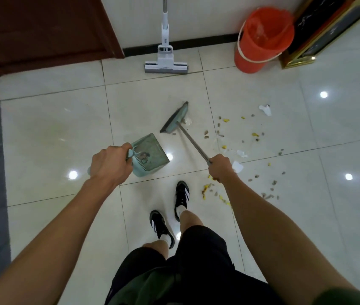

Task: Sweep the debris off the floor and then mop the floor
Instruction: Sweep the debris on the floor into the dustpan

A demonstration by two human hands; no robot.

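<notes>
Gripping ridged dustpan [150, 155], thin-handled broom [175, 117]

I stand on the floor [42, 119] with my feet near its close edge, the dustpan [150, 155] in my left hand [108, 164] before me and to the left. My right hand [220, 167] holds the broom [175, 118] by its shaft, the broom head lying beyond the dustpan and slightly right of it, apart from it. The debris [240, 137] is scattered to the right of the broom and of my right hand, some of it just beside my right foot. Farther off, the mop [166, 62] stands against the wall [196, 18], its head on the floor. The bucket [260, 40] sits right of the mop, by the wall. A door [42, 27] is left of the mop.
</notes>
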